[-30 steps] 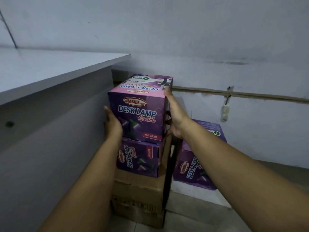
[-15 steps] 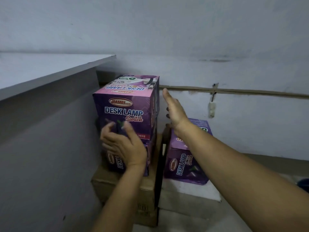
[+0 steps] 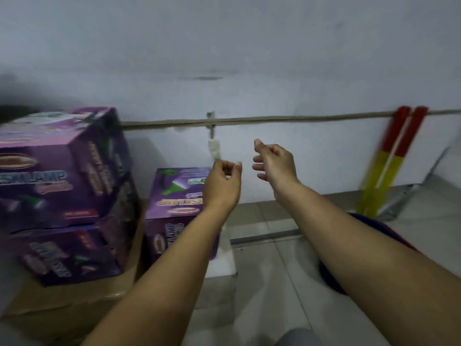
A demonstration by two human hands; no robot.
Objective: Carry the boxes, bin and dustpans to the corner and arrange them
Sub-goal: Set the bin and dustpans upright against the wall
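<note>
Two purple boxes stacked upright on a cardboard box, far left. Left hand and right hand mid-air, fingers loosely curled, released. Red-yellow handles leaning leftward downward, far right.

Three purple "Desk Lamp" boxes stand by the wall. The top box sits upright on the lower box, and that pair rests on a brown carton. The lower box is turned so its lettering runs sideways. Just right of the carton, and lower, the third box stands with its lettering sideways too, a green lamp picture on its top face. Well to the right of the carton, two red-and-yellow dustpan handles lean against the wall, blurred. Between them and the carton, a dark blue bin shows in part behind an arm.
</note>
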